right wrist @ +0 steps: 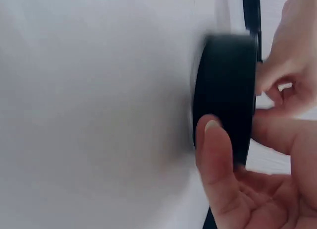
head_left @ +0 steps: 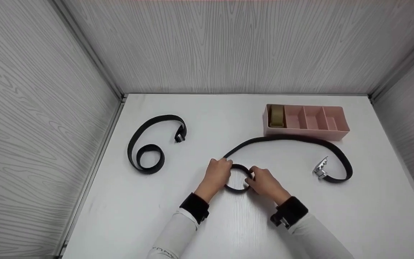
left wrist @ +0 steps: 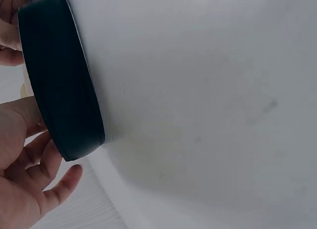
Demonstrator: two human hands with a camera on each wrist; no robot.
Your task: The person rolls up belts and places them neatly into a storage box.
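A black belt [head_left: 286, 137] lies on the white table, its free end wound into a round coil [left wrist: 59, 80] between my two hands. My left hand [head_left: 217, 173] grips the coil's left side, where the strap leads off. At the right side, my right hand [head_left: 264, 183] pinches the band between thumb and fingers. In the right wrist view the right thumb [right wrist: 215, 154] lies across the coil's wide face. From the coil the strap arcs away to the right and curls back to a silver buckle [head_left: 321, 168], which stands tilted on the table.
Another black belt [head_left: 132, 140], partly coiled, lies at the left. A pink divided box [head_left: 307, 133] stands at the back right behind the strap, with a roll of brown tape [head_left: 277, 115] in its leftmost compartment. Wood-grain panels [head_left: 228, 46] enclose the table.
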